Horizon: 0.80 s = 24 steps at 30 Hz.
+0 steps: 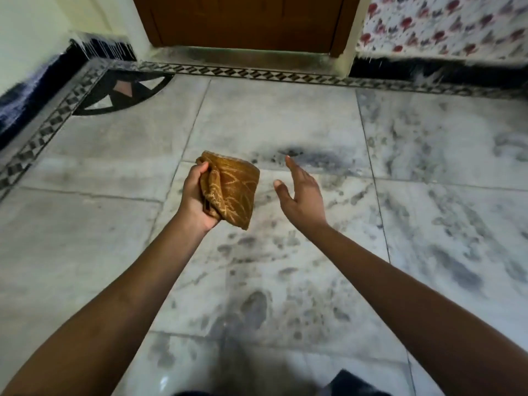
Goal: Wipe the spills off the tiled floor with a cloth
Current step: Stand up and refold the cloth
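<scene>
My left hand point(195, 195) grips a folded brown cloth with a pale line pattern point(233, 192), held above the floor at mid-frame. My right hand point(301, 195) is a short way to the right of the cloth, fingers apart and palm turned toward it, holding nothing. Below both hands lies the white marble tiled floor point(100, 172). Dark grey smudges and wet-looking patches point(314, 160) spread over the tiles ahead of my right hand, and more smudges point(251, 307) lie between my forearms.
A brown wooden door point(243, 21) with a raised threshold stands straight ahead. A black-and-white patterned border point(51, 121) runs along the floor's left and far edges. A floral-patterned cloth point(445, 24) hangs at the upper right above a dark skirting.
</scene>
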Tool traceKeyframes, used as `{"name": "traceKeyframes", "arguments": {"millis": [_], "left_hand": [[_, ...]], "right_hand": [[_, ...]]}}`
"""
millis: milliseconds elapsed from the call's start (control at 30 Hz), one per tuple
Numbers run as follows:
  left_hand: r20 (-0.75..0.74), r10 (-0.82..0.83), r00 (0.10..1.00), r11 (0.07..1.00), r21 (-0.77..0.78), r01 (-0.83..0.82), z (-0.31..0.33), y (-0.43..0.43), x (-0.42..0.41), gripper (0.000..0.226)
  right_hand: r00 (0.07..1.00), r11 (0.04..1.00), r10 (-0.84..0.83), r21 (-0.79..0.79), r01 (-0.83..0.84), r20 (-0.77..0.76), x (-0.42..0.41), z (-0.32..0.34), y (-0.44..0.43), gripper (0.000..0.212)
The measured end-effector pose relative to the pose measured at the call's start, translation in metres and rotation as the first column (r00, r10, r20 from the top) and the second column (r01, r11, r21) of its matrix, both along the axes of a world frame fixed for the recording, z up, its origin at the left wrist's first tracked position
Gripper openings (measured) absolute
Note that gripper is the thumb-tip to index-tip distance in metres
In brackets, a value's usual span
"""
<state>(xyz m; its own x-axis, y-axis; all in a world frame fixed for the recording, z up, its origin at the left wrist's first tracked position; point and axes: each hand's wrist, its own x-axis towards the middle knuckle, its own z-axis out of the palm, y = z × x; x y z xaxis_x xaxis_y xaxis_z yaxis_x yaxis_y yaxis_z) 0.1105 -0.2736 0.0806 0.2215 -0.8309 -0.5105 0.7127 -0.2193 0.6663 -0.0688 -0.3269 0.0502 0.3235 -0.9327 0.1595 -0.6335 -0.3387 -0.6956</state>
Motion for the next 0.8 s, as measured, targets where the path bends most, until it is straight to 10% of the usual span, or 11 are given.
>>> {"name": "traceKeyframes", "arguments": {"millis": [800], "left_hand": [[-0.054, 0.167, 0.985, 0.972, 0.174, -0.155, 0.524, 0.043, 0.034, 0.038]], "right_hand": [[0.963, 0.958, 0.173, 0.193, -0.213, 0.205, 0.059, 0.518, 0.052, 0.055]]}}
